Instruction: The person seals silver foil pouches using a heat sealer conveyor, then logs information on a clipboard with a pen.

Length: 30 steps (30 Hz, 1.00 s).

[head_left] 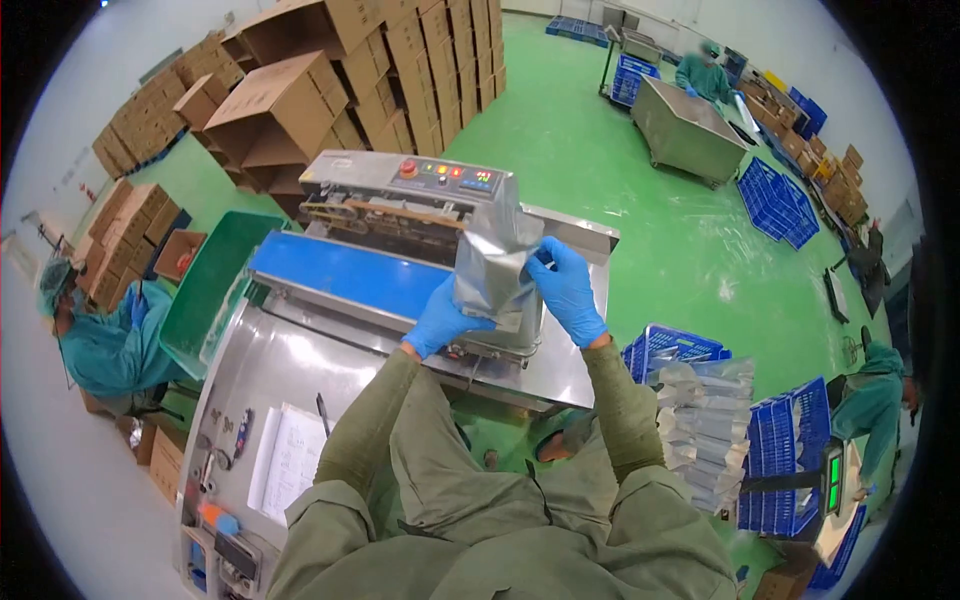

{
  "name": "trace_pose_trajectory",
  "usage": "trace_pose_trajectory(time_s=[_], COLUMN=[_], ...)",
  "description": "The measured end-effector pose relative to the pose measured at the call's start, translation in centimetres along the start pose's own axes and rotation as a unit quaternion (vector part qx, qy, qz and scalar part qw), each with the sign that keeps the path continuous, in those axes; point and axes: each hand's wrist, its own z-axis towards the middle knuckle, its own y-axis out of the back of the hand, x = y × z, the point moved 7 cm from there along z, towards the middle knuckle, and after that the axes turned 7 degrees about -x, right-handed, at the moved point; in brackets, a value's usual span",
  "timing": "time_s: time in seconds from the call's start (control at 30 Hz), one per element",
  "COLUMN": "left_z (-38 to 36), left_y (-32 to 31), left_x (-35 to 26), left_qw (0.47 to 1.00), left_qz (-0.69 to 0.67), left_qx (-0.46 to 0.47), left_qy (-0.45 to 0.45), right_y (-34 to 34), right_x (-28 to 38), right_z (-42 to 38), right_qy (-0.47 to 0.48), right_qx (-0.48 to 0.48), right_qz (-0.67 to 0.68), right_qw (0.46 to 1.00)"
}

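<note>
A silvery foil pouch (490, 265) is held upright between my two blue-gloved hands at the right end of a band sealing machine (400, 178). My left hand (442, 318) grips the pouch low on its left side, fingers wrapped beneath it. With fingers pinched, my right hand (568, 290) holds the pouch's upper right edge. The machine's blue conveyor belt (345, 280) runs off to the left of the pouch. Its lit control panel (445, 174) is just behind the pouch's top.
Beside my right leg, foil pouches (705, 425) fill a blue crate (675, 342). A notebook (290, 460) lies on the steel table (300, 365). Left is a green bin (215, 290) near a seated person (115, 335). Cardboard boxes (290, 100) rise behind the machine. Another person (870, 400) sits at right.
</note>
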Motion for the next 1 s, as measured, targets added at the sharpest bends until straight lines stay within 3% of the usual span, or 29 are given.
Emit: trace_pose_trajectory(time_s=[0.2,0.23,0.33,0.47,0.53,0.63,0.7,0.77,0.87,0.93,1.0], left_z=[2.0,2.0,0.9,1.6,2.3,3.2,1.6,0.1,0.6,1.2,1.7], left_y=[-0.4,-0.4,0.7,3.0,2.4,3.6,4.9,5.1,4.5,4.1,3.8], left_x=[-2.1,-2.0,-3.4,-8.1,-9.7,-9.6,-8.0,-8.1,-8.3,-7.0,-5.4], left_qw=[0.996,0.994,0.99,0.995,0.958,0.79,0.758,0.733,0.832,0.928,0.967], left_qz=[0.056,0.063,-0.016,-0.003,0.235,0.508,0.526,0.495,0.358,0.205,0.101], left_qx=[0.032,0.07,0.136,0.104,0.083,0.051,0.014,-0.074,-0.12,-0.168,-0.205], left_qy=[-0.059,-0.055,0.042,0.001,-0.145,-0.34,-0.386,-0.461,-0.407,-0.262,-0.108], right_y=[3.3,3.5,2.9,2.7,2.4,4.6,5.7,6.0,5.6,4.8,4.9], right_x=[0.4,0.1,-0.6,1.4,1.4,0.7,-1.1,-2.2,-1.8,-2.2,-4.4], right_z=[0.5,0.1,-0.3,0.5,0.0,-1.4,-3.0,-3.6,-3.0,-2.6,-2.9], right_qy=[0.012,0.008,0.065,0.123,0.19,0.269,0.309,0.287,0.219,0.158,0.066], right_qx=[-0.046,-0.045,-0.025,-0.026,-0.031,-0.058,-0.049,-0.071,-0.128,-0.125,-0.133], right_qz=[-0.043,-0.056,-0.125,-0.093,-0.131,-0.221,-0.276,-0.19,-0.053,0.008,0.037], right_qw=[0.998,0.997,0.99,0.988,0.973,0.935,0.909,0.936,0.966,0.979,0.988])
